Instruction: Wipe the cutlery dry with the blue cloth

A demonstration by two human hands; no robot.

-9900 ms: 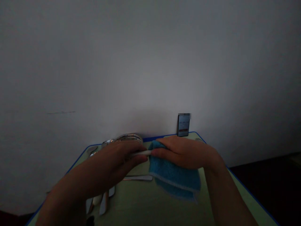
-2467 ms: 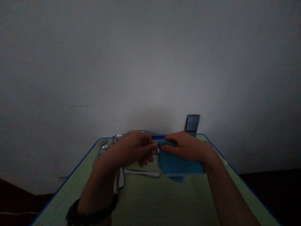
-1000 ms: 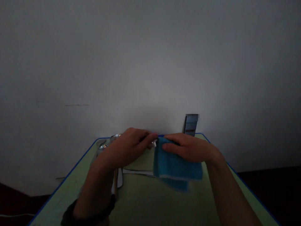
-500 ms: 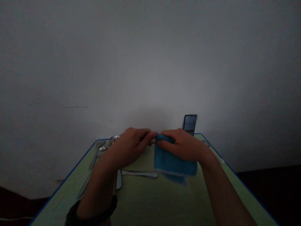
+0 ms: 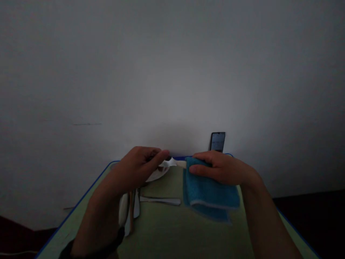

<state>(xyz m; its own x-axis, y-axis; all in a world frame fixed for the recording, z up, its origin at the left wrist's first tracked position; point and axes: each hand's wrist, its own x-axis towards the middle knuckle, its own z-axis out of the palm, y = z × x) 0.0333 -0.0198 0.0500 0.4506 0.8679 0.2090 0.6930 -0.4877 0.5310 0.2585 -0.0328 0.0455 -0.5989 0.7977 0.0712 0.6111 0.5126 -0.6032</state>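
My left hand [image 5: 142, 163] is closed on the metal end of a utensil with a cream handle [image 5: 181, 164]. Its shiny head is mostly hidden by my fingers, so I cannot make out its kind. The other end of the handle goes into a folded blue cloth [image 5: 212, 194]. Thumb above and fingers behind, my right hand [image 5: 215, 167] pinches this cloth around the handle, and its lower layers hang down over the table. Both hands are above the table's far part, a short gap apart.
Under my left wrist lie a cream-handled piece [image 5: 123, 210], a brown stick [image 5: 131, 212] and metal handles [image 5: 136, 207]. Flat cutlery [image 5: 161, 200] lies crosswise beside them. A white dish [image 5: 159, 174] is partly hidden behind my left hand. A phone [image 5: 217, 141] leans against the wall [image 5: 172, 72].
My right hand and the cloth have moved right, away from my left hand, which has shifted left. The cream handle now shows between them, and so does the white dish.
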